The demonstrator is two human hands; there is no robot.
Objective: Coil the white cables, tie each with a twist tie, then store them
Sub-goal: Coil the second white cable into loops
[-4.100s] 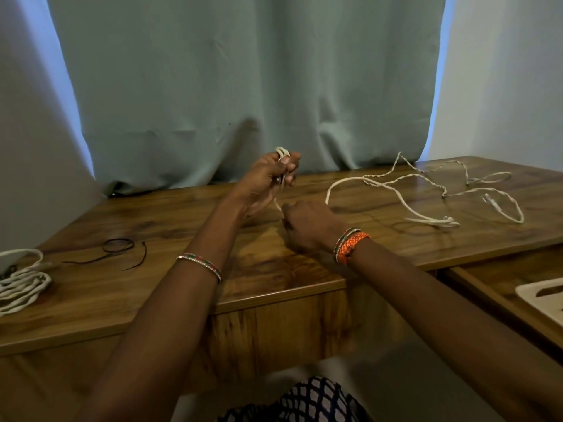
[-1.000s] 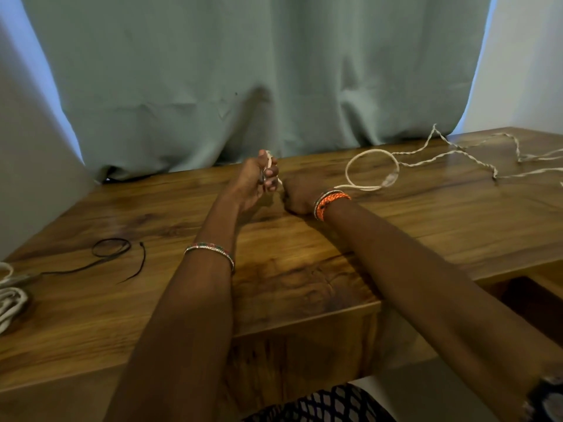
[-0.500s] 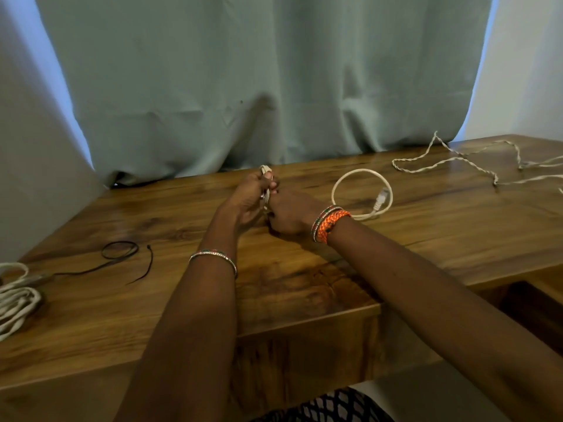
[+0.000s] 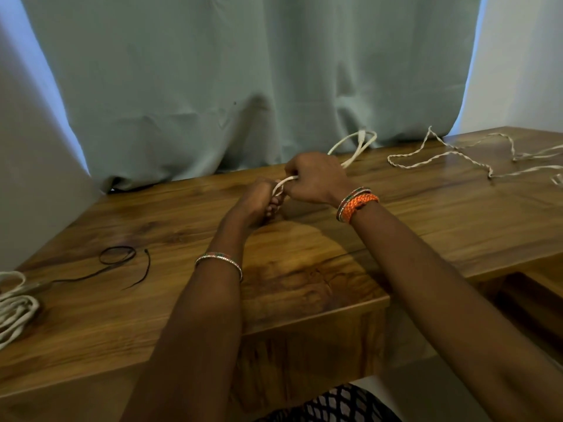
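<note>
My left hand (image 4: 259, 202) grips a small coil of white cable (image 4: 281, 185) at the middle of the wooden table (image 4: 304, 269). My right hand (image 4: 316, 178) is raised just above and to the right of it, fingers curled round the same cable, whose free loop and end (image 4: 355, 146) stick up behind my knuckles. A second white twisted cable (image 4: 457, 153) lies spread out at the far right. A bundled white cable (image 4: 15, 306) sits at the left edge. Black twist ties (image 4: 118, 257) lie left of my left forearm.
A grey-green curtain (image 4: 243, 86) hangs right behind the table's back edge. To the right, beyond the table's front corner, a lower wooden surface (image 4: 533, 300) drops away. White walls flank the curtain on both sides.
The loop that lay on the table to the right of my hands is now lifted behind my right hand. My right hand has risen above my left, bringing more cable onto the coil.
</note>
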